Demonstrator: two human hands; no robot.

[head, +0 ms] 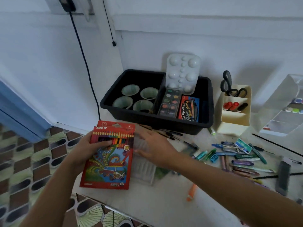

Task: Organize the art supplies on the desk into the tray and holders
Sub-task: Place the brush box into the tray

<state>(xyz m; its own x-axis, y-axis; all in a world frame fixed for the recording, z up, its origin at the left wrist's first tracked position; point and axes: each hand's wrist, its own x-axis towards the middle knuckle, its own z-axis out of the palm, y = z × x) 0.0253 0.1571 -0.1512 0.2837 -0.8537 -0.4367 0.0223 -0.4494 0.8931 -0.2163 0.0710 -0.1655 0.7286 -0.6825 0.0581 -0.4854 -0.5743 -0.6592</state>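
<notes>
1. Lower left of the frame: the person's left hand [91,149] clamps the red coloured-pencil box [107,161] by its left edge, thumb curled across the window of pencils and the fingers hidden behind.
2. The box sits at the left edge of the white desk [164,203]. Its long axis runs almost straight up the frame, and its hang-tab end points toward the wall and leans slightly right. Whether it rests on the desk or is lifted cannot be told.
3. Centre: the right hand [154,149], blurred, lies with its fingers spread and straight just beside the box's right edge, holding nothing. It is above a clear plastic case [144,171] on the desk. Contact with the box cannot be told.
4. Above centre: the black tray [147,119] stands against the wall. Four pale cups [130,90] fill its left part. A watercolour set [170,102] and a red-and-blue brush box [190,108] lie in its right part, and a white mixing palette [182,71] leans upright behind them.
5. Right of the tray: a cream holder [234,117] carries black-handled scissors [227,86] in its rear slot and markers [232,106] in the middle one.
6. Far right: a clear tiered organiser [282,102] stands by the wall.
7. Lower right: loose pens and markers [237,158] lie scattered across the desk, and an orange marker [191,192] lies apart, nearer the bottom.
</notes>
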